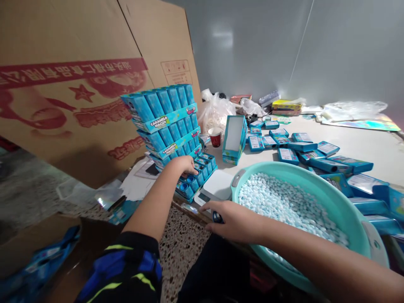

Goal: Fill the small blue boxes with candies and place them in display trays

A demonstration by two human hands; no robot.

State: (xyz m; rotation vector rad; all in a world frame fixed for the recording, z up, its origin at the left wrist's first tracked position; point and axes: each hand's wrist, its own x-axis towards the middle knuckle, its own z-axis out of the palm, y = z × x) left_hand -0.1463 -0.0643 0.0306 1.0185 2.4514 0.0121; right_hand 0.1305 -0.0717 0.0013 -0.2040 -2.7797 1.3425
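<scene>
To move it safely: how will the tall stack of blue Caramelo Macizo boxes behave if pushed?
The stack would probably tip easily, being tall and narrow. Its thin-looking card boxes are probably light, and may slide apart.

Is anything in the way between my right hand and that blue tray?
Yes, a white kitchen scale sits between your right hand and the blue tray, close against the tray's side.

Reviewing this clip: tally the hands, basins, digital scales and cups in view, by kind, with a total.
Hands: 2 (left hand, right hand)
Teal basin: 1
White digital scale: 1
Cup: 1
Total: 5
</scene>
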